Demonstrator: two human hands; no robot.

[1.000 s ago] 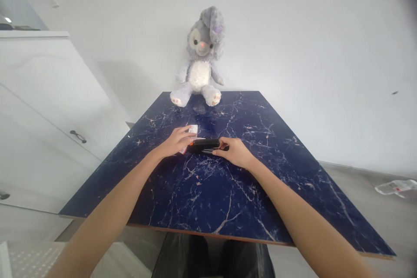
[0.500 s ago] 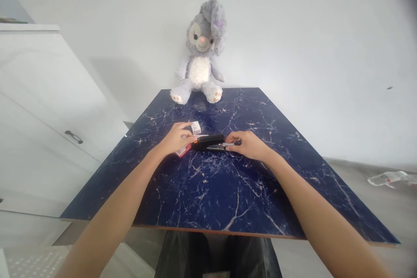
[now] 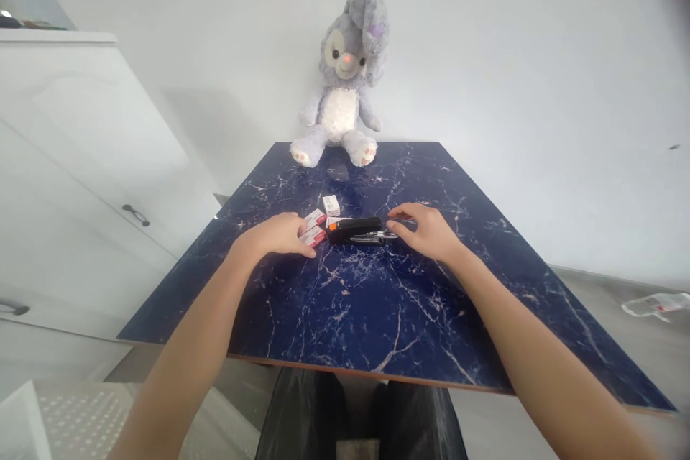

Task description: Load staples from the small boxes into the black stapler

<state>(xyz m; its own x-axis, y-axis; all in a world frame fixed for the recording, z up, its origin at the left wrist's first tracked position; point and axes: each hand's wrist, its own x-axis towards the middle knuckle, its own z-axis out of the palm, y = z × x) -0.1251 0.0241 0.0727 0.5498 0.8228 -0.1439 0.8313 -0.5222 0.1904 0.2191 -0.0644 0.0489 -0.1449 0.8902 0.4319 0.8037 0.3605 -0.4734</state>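
A black stapler with an orange button at its left end and a metal part at its right lies on the dark blue marbled table. Small red-and-white boxes lie against its left end, partly covered by my left hand. The thumb and fingers of that hand are apart, touching or very close to the boxes. My right hand hovers by the stapler's metal end, fingers parted and nothing between them. Behind the stapler stands a small white box.
A grey plush rabbit sits at the table's far end against the white wall. To the left stands a white cabinet with dark handles. Clear plastic packaging lies on the floor at right.
My left hand has let go of the stapler's orange end and moved left to the red-and-white boxes. My right hand has released the metal end and its fingers have spread. The view has shifted slightly.
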